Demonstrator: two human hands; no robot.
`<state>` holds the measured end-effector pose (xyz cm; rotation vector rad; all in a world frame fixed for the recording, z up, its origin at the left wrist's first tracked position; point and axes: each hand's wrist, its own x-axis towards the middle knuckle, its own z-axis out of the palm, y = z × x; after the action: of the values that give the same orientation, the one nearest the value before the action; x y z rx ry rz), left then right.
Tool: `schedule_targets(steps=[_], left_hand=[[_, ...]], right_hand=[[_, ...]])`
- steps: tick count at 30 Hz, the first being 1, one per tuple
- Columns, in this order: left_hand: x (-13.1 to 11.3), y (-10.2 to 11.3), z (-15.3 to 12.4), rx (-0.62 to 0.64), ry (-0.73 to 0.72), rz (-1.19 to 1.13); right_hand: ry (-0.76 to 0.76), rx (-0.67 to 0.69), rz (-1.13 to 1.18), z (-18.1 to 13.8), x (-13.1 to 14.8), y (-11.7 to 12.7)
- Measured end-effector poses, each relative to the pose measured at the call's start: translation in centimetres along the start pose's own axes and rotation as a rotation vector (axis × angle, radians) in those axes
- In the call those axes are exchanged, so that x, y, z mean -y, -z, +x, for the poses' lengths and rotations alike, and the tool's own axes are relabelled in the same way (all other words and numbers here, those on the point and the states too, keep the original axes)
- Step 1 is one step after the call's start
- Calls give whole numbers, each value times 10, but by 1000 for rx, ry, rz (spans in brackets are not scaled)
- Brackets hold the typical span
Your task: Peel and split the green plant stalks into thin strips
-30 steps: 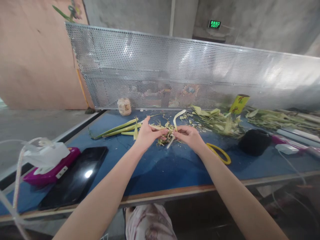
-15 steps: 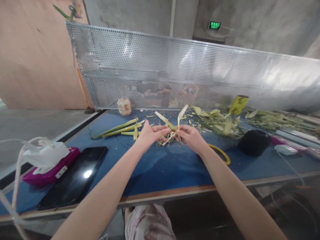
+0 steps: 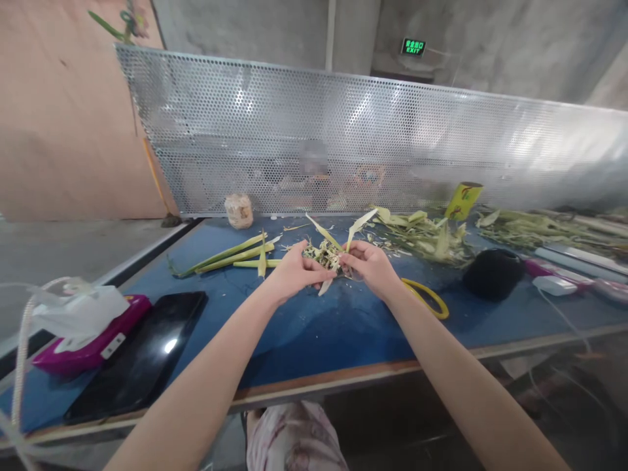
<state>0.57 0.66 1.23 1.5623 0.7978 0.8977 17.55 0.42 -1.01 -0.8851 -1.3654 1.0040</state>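
Both my hands meet above the blue table (image 3: 294, 333), around a pale green leaf piece (image 3: 358, 226) with two pointed ends spread upward. My right hand (image 3: 367, 265) is closed in a pinch at its base. My left hand (image 3: 297, 271) is closed too, thumb against fingers at the lower end, where a whitish strip tip (image 3: 324, 288) pokes out below. Just behind the fingers lies a heap of small shredded scraps (image 3: 324, 252). Left of my left hand are several long green-yellow leaf stalks (image 3: 235, 255), with a short pointed piece (image 3: 262, 258) across them.
At the right are a pile of leaves (image 3: 426, 239), a yellow-green can (image 3: 464, 201), a black yarn-like cone (image 3: 493, 275) and a yellow ring (image 3: 432, 301). A dark tablet (image 3: 142, 353), a magenta box with tissues (image 3: 93, 340) and a whitish jar (image 3: 239, 210) stand left. Perforated metal panel (image 3: 275, 131) behind.
My left hand has moved slightly down along the leaf piece, and the scraps behind show more. The right-hand pointed end now leans further right. The view has shifted a little.
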Motion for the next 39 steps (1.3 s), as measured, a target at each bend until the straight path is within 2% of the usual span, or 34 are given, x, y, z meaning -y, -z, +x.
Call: schedule_targets(steps=[5, 9, 12, 17, 21, 25, 34, 39], left_hand=[[-1, 0, -1, 53, 16, 22], [2, -1, 3, -41, -25, 33], [4, -4, 5, -114, -114, -65], [14, -11, 10, -47, -193, -209], [19, -13, 11, -20, -169, -279], [15, -14, 8, -1, -90, -324], [14, -12, 6, 118, -61, -208], [13, -13, 7, 110, -58, -182]], right_hand=[[-43, -29, 84, 0, 2, -2], [-118, 67, 213, 0, 1, -2], [-100, 122, 179, 0, -1, -1], [41, 10, -35, 0, -4, -3], [64, 19, 77, 2, -5, -5], [22, -4, 149, 2, -5, -4], [22, -13, 137, -1, 0, -5], [0, -56, 177, 1, -4, -3]])
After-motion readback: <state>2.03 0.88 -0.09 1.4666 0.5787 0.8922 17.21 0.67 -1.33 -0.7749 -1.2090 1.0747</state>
